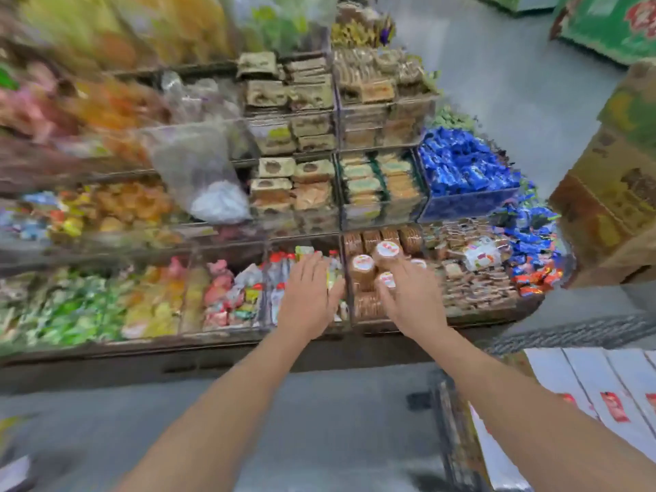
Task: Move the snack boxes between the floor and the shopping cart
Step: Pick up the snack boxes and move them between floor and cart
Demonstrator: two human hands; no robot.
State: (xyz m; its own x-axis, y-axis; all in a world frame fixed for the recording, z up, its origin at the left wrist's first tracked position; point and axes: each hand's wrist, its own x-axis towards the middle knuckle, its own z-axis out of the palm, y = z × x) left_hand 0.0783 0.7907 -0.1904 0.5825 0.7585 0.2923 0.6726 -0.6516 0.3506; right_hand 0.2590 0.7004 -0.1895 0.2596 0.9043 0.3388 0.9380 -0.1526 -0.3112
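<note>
Both hands are spread flat with straight fingers and hold nothing: the left hand (308, 294) is over packets at the display shelf (220, 344) front edge, the right hand (413, 300) on round biscuit packs (362, 268). White snack boxes (600, 388) lie side by side in the shopping cart (452, 424)

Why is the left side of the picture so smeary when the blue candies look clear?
Head view: streaky blur, likely from head motion, smears the snack bins on the left, worst at the edge; the blue wrapped candies and round cookie packs look fairly sharp; the light is even, with no hard shadows or glare.
</note>
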